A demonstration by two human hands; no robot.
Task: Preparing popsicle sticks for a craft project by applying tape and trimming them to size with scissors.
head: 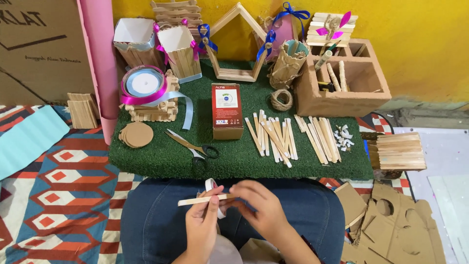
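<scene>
I see the left hand (pixel 202 222) pinching a wooden stick (pixel 205 199) held level over the lap, w/ the right hand (pixel 261 205) gripping its other end. A white tape roll (pixel 211 185) sits behind the fingers, mostly hidden. Both forearms are cut off at the bottom edge. Scissors (pixel 193 144) lie on the green mat (pixel 161 156).

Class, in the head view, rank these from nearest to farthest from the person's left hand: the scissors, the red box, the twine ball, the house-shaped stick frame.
From the left hand:
1. scissors, just ahead on the green mat
2. red box, mid-mat
3. twine ball, farther right
4. house-shaped stick frame, at the back by the wall
</scene>
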